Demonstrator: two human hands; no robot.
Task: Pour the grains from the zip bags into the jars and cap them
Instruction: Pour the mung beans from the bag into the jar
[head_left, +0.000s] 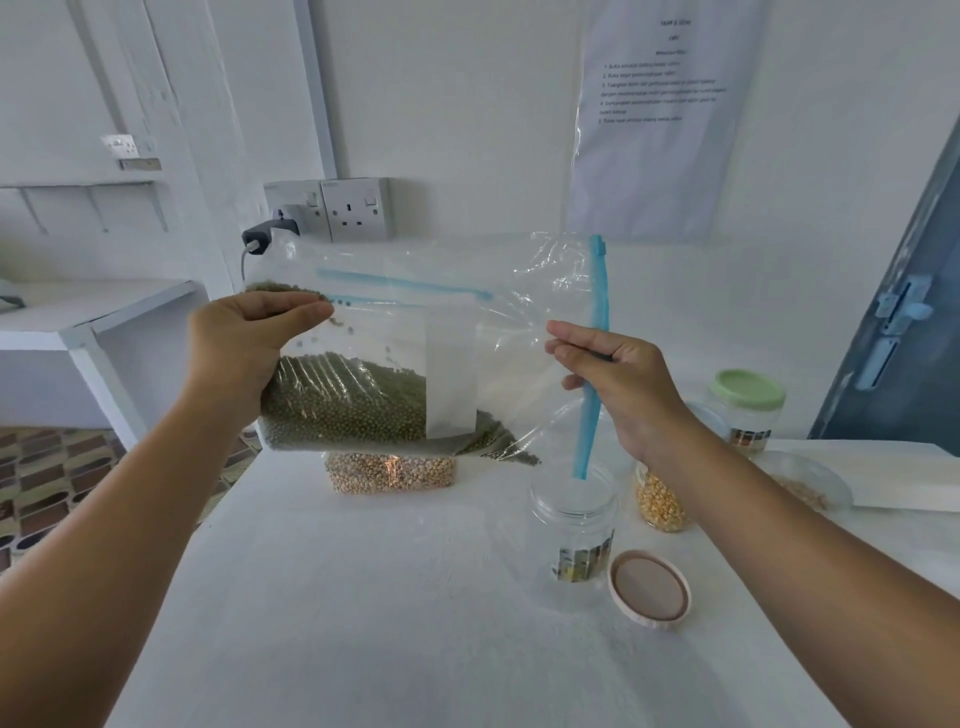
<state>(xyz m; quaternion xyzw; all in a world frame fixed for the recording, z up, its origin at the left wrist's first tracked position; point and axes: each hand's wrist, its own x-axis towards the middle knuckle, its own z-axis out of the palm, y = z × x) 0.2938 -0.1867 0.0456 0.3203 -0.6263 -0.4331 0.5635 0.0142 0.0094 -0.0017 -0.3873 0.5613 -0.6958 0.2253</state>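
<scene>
Now we hold green bean bag (363, 395) up: left hand (244, 348) grips bottom, right hand (613, 379) pinches blue zip (597, 312). Open jar (574, 514) waits below zip. No beans inside yet; lid (649, 590) beside jar.

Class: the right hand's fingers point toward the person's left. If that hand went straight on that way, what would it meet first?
Probably the clear zip bag that the right hand already pinches at its blue zip edge; farther along lie the green grains.

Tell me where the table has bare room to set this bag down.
Bare: the wide near-left stretch of the table, in front of the pale-grain bag and left of the open jar. Crowded: the right side, with the open jar, loose lid, corn jar and green-lidded jar.
</scene>
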